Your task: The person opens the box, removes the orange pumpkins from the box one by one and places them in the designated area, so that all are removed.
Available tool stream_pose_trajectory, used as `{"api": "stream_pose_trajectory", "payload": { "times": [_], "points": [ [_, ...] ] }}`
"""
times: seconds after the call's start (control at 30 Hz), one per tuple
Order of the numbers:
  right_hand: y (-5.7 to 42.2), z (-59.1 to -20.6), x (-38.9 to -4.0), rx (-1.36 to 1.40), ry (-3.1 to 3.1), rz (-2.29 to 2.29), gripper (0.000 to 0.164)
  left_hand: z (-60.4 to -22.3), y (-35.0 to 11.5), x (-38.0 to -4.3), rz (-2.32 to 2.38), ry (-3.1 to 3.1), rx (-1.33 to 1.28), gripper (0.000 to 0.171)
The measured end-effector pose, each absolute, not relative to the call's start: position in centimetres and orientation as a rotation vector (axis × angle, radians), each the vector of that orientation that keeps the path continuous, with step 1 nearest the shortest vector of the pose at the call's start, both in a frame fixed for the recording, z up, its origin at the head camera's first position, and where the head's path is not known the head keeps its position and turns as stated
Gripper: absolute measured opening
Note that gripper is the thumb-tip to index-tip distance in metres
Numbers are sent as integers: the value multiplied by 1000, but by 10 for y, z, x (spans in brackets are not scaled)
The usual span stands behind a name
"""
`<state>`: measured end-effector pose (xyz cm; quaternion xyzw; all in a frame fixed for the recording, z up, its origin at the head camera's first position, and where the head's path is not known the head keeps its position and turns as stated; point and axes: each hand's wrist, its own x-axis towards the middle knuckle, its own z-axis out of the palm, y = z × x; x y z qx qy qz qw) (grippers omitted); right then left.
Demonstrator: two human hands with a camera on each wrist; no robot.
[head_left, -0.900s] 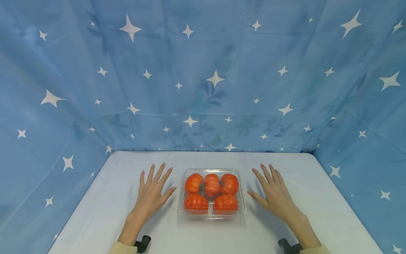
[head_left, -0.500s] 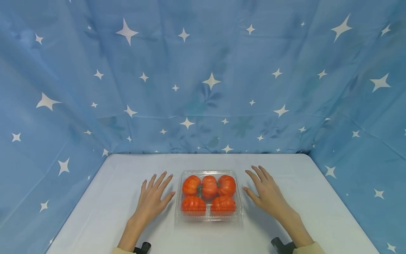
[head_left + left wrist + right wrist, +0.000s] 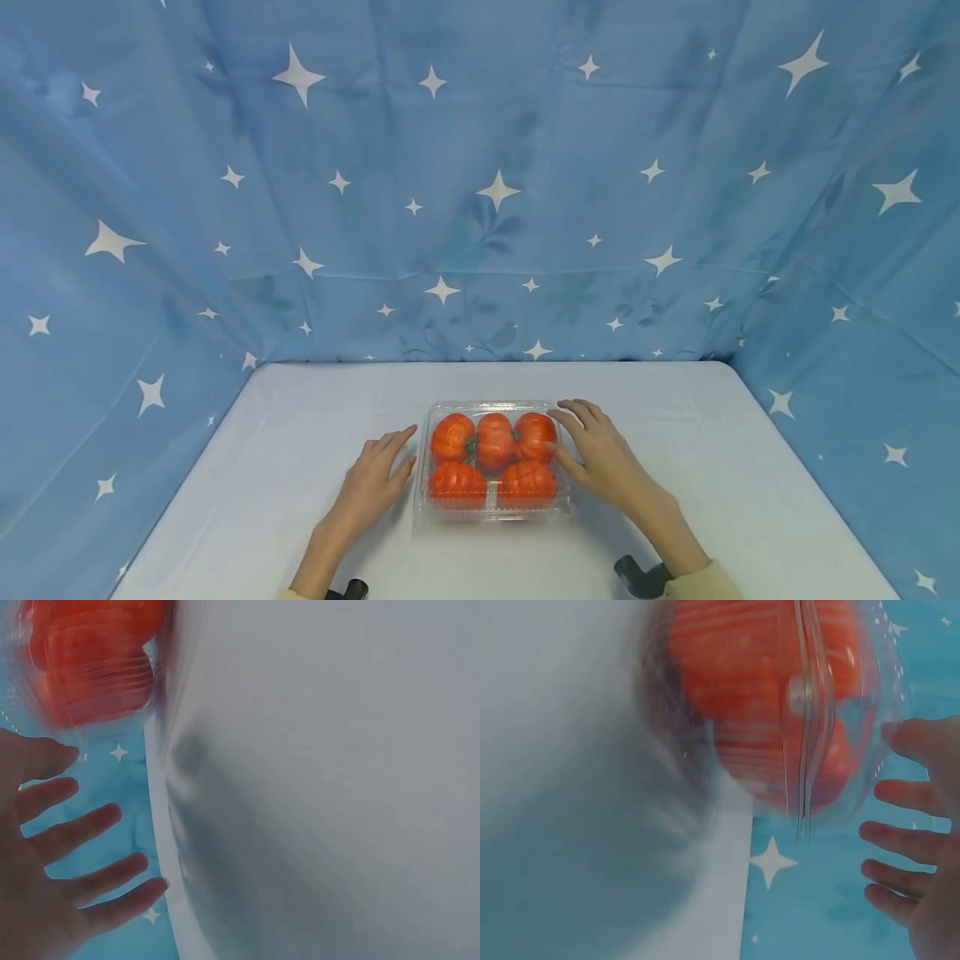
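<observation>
A clear plastic clamshell box (image 3: 493,512) sits on the white table, its lid down over several ribbed orange-red tomatoes (image 3: 497,442) with green stems. Beside its left edge is my left hand (image 3: 372,483), fingers spread and gently bent, thumb and index fingertips close to the box. My right hand (image 3: 604,457) hovers at the right side, its thumb and index overlapping the lid's right edge in the head view. In the right wrist view the right thumb (image 3: 919,740) meets the box's rim, the other fingers apart from it. Neither hand grips anything.
The table (image 3: 637,392) carries a white cloth and has rounded far corners. A blue curtain (image 3: 480,125) with white stars hangs behind and on both sides. Black wrist-camera mounts (image 3: 641,577) show at both wrists.
Both hands have moved inward toward the box, the right one now overlapping its edge. Their fingers are more bent than before. The head view has shifted slightly; the box stays put.
</observation>
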<state>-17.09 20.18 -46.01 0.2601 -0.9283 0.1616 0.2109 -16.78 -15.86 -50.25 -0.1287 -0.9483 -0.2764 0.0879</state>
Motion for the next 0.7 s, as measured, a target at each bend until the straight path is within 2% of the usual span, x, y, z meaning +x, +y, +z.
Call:
{"api": "stream_pose_trajectory", "payload": {
  "times": [0.23, 0.43, 0.7],
  "points": [
    [187, -462, -170, 785, -2590, 487, 47, -507, -152, -165, -1093, -2814, -325, 55],
    [176, -462, -170, 822, -2584, 483, 39, -509, -149, -164, -1234, -2743, -331, 49],
    [159, -456, -170, 855, -2692, 464, 42, -505, -145, -159, -1705, -2687, -186, 43]
  ]
}}
